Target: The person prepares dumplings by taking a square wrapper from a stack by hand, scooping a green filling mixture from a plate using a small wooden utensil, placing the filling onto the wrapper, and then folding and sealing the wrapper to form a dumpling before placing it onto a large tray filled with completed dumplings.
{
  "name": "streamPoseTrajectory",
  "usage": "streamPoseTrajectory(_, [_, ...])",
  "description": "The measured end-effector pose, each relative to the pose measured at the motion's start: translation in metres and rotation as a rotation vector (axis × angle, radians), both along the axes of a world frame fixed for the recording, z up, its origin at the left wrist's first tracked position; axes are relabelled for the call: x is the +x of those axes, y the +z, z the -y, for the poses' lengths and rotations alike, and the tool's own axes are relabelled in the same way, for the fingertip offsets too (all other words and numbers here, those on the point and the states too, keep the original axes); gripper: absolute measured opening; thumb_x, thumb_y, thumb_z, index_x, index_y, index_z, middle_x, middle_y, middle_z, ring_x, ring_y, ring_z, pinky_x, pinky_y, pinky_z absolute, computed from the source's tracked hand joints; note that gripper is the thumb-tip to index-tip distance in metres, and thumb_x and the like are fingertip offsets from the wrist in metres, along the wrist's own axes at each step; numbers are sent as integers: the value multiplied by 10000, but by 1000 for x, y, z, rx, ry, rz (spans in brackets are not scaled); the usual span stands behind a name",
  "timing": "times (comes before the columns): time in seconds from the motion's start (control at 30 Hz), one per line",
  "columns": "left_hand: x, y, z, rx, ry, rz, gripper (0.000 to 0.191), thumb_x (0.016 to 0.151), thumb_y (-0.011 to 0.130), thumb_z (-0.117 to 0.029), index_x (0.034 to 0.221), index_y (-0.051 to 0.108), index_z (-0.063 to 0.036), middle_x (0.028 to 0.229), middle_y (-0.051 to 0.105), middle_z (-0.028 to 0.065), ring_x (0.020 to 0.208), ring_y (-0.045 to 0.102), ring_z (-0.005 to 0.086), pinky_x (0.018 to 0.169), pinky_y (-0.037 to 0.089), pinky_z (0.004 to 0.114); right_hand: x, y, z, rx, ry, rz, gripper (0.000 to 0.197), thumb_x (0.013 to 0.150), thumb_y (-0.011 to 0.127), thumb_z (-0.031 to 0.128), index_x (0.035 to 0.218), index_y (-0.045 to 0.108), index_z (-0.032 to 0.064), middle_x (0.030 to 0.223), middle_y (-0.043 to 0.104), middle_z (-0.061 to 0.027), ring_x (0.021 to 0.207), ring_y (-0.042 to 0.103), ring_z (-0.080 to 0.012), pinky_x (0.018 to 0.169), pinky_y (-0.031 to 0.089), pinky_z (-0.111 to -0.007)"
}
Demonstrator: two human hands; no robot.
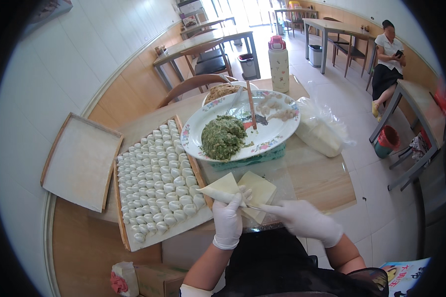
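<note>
My left hand, in a white glove, holds a pale square dough wrapper whose near edge is rolled over. My right hand, also gloved and slightly blurred, grips a thin tool with its tip at the wrapper; its exact kind is unclear. Just beyond my hands, more wrappers lie on the table. An oval floral plate holds green minced filling, peeled shrimp and a brown stick. To the left, rows of folded wontons fill a wood-framed tray.
A second wood-framed tray sits far left. Behind the plate are a bowl of brown filling and a bottle. A plastic bag lies right of the plate. A person sits at the far right with a phone.
</note>
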State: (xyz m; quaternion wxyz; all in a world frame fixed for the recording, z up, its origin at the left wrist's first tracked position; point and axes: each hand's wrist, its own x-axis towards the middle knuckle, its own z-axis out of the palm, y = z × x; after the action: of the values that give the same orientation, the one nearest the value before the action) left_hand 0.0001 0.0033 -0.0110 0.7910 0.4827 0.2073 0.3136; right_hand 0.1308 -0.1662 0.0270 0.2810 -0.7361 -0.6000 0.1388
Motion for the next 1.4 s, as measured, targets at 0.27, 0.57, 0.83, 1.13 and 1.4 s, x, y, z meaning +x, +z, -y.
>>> streamPoseTrajectory(0.27, [3, 4, 17, -384, -503, 215, 607, 1051, 410, -443, 1495, 295, -46, 1464, 454, 101, 1392, 387, 270, 1162, 328, 442, 9, -13, -16, 499, -78, 357, 342, 741, 702, 130, 1057, 733, 259, 1046, 635, -8, 765, 647, -196, 601, 536, -330])
streamPoseTrajectory(0.57, [-6, -4, -20, -135, -329, -205, 320, 1047, 511, -237, 1162, 609, 44, 1079, 673, 104, 959, 653, 157, 863, 524, 302, -6, -23, -21, 516, 74, 273, 208, 688, 737, 171, 894, 719, 199, 1036, 633, 6, 762, 635, -188, 597, 535, -337])
streamPoseTrajectory(0.83, [-1, 15, -13, -330, -379, -271, 362, 1044, 510, -256, 1230, 559, 52, 1120, 659, 121, 912, 674, 175, 798, 572, 322, 1, -29, -20, 581, 102, 499, 225, 678, 744, 191, 897, 711, 224, 1027, 634, 42, 682, 595, -153, 533, 507, -299])
streamPoseTrajectory(1.13, [-5, 25, -16, 743, -117, -410, 188, 930, 663, -132, 926, 736, 41, 777, 710, 47, 734, 665, 130, 637, 507, 284, -13, -25, -35, 589, 37, 36, 113, 775, 765, 165, 884, 751, 138, 883, 682, 22, 658, 580, -141, 580, 488, -299])
streamPoseTrajectory(1.4, [-20, 44, 2, 1000, -139, -273, 450, 800, 799, -83, 1205, 630, 17, 1098, 673, 131, 856, 684, 177, 787, 563, 294, -27, -24, -40, 393, -282, -604, 102, 843, 746, 150, 902, 755, 66, 752, 667, -73, 609, 597, -154, 563, 465, -279])
